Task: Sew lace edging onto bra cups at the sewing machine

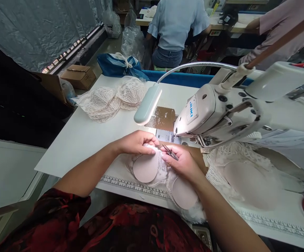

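Trimming looks like the step in hand, though whether the blades are cutting is too small to tell. At the lower centre of the frame, your left hand (138, 143) pinches the upper edge of the lace bra (146, 169), thumb over the nearer cup's rim. Your right hand (182, 161) is closed around small snips (170, 153), fingertips close to that edge; you may be gripping fabric with them too, but I cannot tell. The other cup sits lower right, beside your right wrist, near the front of the bench (80, 136). Above your hands stands the sewing machine (206, 108), with its lamp (148, 105) just left of it. Your next move probably calls for holding that edge taut, turning the tips towards any loose thread and sparing the lace as you close them.
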{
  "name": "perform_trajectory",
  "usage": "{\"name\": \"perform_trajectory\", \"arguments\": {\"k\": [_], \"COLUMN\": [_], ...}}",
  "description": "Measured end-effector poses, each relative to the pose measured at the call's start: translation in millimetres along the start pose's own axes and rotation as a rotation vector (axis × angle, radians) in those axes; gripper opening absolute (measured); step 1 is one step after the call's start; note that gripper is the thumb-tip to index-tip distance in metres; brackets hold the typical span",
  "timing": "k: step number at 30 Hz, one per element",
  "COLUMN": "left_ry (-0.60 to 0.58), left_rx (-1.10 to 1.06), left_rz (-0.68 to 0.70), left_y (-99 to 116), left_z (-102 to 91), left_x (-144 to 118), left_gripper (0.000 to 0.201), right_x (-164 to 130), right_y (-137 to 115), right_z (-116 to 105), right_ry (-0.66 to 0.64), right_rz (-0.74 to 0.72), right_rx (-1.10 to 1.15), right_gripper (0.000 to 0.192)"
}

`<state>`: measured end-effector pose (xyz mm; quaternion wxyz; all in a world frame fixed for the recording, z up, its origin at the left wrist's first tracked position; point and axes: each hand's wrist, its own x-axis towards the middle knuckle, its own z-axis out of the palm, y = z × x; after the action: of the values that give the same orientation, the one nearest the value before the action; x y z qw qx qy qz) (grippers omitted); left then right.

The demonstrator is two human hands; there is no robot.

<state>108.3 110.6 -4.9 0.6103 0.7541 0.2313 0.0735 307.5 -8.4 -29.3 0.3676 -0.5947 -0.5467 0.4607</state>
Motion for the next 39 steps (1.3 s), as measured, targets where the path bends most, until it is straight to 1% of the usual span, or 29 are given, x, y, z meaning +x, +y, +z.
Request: {"name": "perform_trajectory", "arguments": {"k": [3,5,7,10,15,18,20,22,25,29,35,39], "left_ry": [0.029,0.031,0.02,-0.028,-0.064,-0.083,-0.081,-0.065,-0.052,-0.065,-0.097,-0.093], "left_rx": [0.071,0.087,0.056,-0.022,-0.086,-0.137,-0.178,-0.201,-0.236,-0.248,-0.223,-0.219], "left_rz": [0.03,0.039,0.036,0.006,-0.055,-0.065,-0.064,-0.067,-0.074,-0.066,-0.053,-0.063], "left_y": [3,3,2,-3,-5,-3,-2,-3,-6,-9,-10,-11], "left_z": [10.1,13.9,16.5,19.6,21.9,20.9,20.1,19.8,20.7,23.0,25.2,25.8], "left_x": [3,4,5,9,11,10,9,8,9,12,14,14], "left_gripper": [0.032,0.033,0.031,0.026,0.029,0.027,0.026,0.027,0.03,0.033,0.034,0.033], "right_x": [-2,-4,-5,-5,-6,-6,-7,-8,-8,-8,-7,-7], "right_y": [-3,-4,-5,-6,-3,4,7,9,7,4,0,0], "right_z": [4,4,3,3,2,-2,-5,-9,-13,-10,-2,-2], "right_ry": [-0.031,-0.011,0.0,0.015,0.11,0.108,0.071,0.029,-0.02,-0.06,-0.01,0.011], "right_rz": [-0.006,-0.024,-0.049,-0.069,-0.032,0.009,0.02,0.012,0.0,-0.014,-0.024,-0.006], "right_rx": [-0.015,-0.016,0.004,0.008,-0.035,0.066,0.167,0.23,0.187,0.11,0.045,0.031], "right_gripper": [0.026,0.025,0.023,0.021,0.02,0.029,0.035,0.038,0.036,0.03,0.024,0.023]}}
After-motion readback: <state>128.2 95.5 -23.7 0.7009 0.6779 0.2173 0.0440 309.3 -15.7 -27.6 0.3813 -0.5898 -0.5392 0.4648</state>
